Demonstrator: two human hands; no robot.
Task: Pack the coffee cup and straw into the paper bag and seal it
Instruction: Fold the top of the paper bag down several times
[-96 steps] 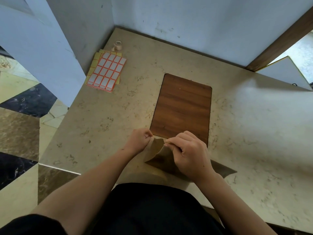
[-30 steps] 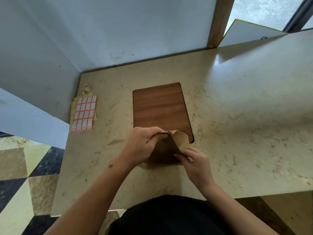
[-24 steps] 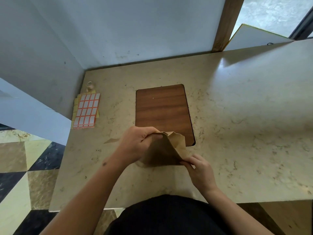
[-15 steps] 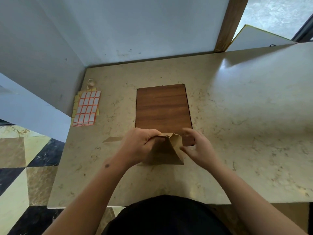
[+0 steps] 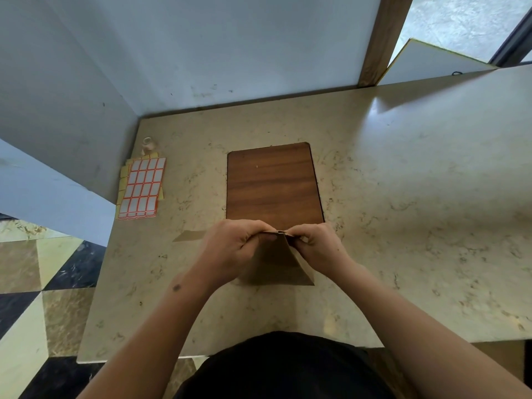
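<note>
A brown paper bag [image 5: 275, 264] stands on the marble table [image 5: 403, 214] just in front of me, its top pinched to a narrow ridge. My left hand [image 5: 233, 249] grips the top edge from the left and my right hand [image 5: 318, 246] grips it from the right, fingertips meeting at the fold. The bag's inside is hidden, and no coffee cup or straw shows anywhere.
A dark wooden board [image 5: 273, 184] lies flat just beyond the bag. A sheet of orange-edged white stickers [image 5: 141, 188] and a small tape roll [image 5: 148, 143] sit at the far left by the wall. The bag's shadow [image 5: 190, 235] falls left of my hands.
My right hand has come up from the bag's lower right side to its top edge. Both hands now pinch the top together, and the bag's mouth has flattened.
</note>
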